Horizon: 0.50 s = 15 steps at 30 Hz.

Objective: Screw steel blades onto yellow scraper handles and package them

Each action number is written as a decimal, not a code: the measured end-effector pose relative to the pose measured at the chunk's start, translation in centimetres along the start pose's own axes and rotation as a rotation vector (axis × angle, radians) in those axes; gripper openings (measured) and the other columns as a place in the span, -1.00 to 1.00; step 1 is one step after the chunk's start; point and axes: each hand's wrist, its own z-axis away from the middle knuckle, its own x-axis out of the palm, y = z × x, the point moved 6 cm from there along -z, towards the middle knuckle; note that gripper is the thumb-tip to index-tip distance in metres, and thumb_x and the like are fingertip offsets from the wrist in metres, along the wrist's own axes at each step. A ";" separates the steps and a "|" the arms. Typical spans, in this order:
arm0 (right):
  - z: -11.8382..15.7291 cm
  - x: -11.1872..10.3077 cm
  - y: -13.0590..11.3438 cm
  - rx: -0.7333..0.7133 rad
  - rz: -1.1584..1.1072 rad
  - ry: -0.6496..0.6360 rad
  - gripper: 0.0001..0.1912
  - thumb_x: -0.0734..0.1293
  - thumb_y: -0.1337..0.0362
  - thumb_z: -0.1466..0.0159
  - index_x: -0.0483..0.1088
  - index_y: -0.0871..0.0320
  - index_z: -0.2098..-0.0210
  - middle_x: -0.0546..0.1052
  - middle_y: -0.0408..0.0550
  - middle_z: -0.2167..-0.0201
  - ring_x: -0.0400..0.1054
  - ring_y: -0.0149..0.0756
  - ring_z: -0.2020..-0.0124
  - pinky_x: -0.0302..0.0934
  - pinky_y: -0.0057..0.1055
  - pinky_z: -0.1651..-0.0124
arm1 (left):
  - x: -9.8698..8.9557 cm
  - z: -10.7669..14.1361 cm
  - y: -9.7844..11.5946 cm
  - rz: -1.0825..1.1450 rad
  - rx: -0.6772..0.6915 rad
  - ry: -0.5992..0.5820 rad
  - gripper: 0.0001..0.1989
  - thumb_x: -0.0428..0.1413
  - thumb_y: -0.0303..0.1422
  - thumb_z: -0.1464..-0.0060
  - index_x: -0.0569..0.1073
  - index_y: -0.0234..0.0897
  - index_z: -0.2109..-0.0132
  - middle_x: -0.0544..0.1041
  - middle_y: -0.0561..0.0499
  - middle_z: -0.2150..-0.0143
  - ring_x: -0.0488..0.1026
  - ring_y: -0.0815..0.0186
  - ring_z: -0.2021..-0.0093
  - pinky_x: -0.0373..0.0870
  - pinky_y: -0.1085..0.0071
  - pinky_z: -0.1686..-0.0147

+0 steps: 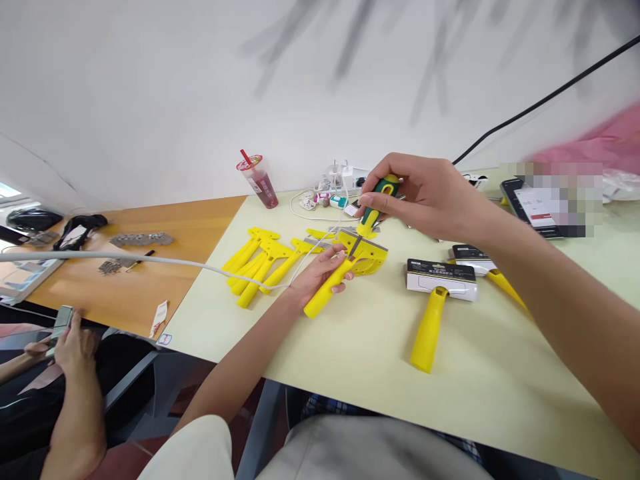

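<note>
The fingers [395, 163] of the right hand [420, 197] grip a green-and-yellow screwdriver [373, 212], its lower end at the head of a yellow plastic scraper [367, 261]. The left hand [317, 277] curls closed around the scraper's handle, above the pale yellow counter [350, 373], near its far edge, just beside a heap of yellow plastic scrapers [255, 263].

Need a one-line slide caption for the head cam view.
The left hand grips a yellow plastic scraper while the right hand holds a green-and-yellow screwdriver over it.
</note>
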 end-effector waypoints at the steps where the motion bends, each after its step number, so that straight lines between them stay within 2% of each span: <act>1: 0.0 0.1 0.0 -0.001 0.001 -0.005 -0.73 0.57 -0.06 -0.34 0.62 -0.03 0.19 0.65 -0.04 0.33 0.49 -0.10 0.32 0.32 -0.16 0.33 | 0.0 0.0 0.0 0.002 0.002 -0.004 -0.56 0.49 -0.31 -0.14 0.39 -0.17 0.03 0.52 0.00 0.07 0.55 0.40 0.38 0.28 0.63 0.68; 9: 0.1 0.5 0.3 0.014 0.028 -0.034 -0.70 0.53 -0.13 -0.37 0.62 -0.07 0.15 0.71 -0.04 0.22 0.54 -0.07 0.28 0.37 -0.15 0.33 | 0.0 0.0 0.0 0.011 -0.001 -0.015 -0.54 0.50 -0.30 -0.13 0.40 -0.17 0.01 0.53 0.01 0.07 0.54 0.42 0.39 0.29 0.64 0.67; 15: 0.1 0.9 0.5 0.046 -0.033 -0.050 -0.68 0.55 -0.16 -0.34 0.64 -0.09 0.13 0.72 -0.02 0.19 0.56 0.00 0.26 0.41 -0.10 0.34 | 0.3 0.1 0.1 0.022 -0.012 -0.009 -0.55 0.48 -0.34 -0.12 0.41 -0.18 0.00 0.53 0.02 0.08 0.55 0.41 0.40 0.27 0.62 0.69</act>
